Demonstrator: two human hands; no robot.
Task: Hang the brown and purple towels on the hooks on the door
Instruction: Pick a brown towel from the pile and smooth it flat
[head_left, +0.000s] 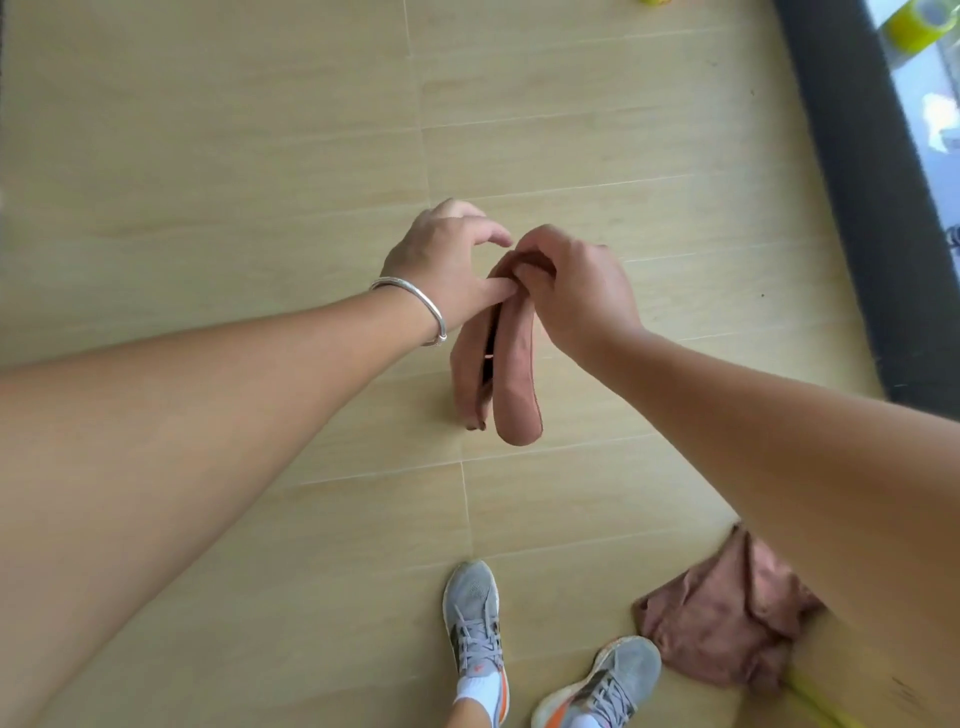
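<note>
Brown towel (511, 358): gathered into a long roll, hanging straight down from the right hand (576, 291); its top fold sits inside that hand, its two lobes end well below both hands, clear of the floor (260, 130)
Long axis: vertical, running from the right hand's fingers down toward the person's shoes (475, 629)
Right hand: fingers curled over the top fold, clamped on the brown towel; it carries the weight
Left hand (447, 260): just beside the right hand, on its left; thumb and one finger pinch the same top fold, the other fingers arched and loose
Nearer hand: both meet at the top fold; neither reaches the hanging lobes
Second towel (727, 618): crumpled on the floor, below and behind the right forearm, well apart from both hands; colour reads pinkish brown, so whether it is the purple one cannot be told for certain
Door and hooks: not in view
Judgement: the hands appear to be searching the top fold for a hanging point; the next move likely requires raising that fold toward a hook
</note>
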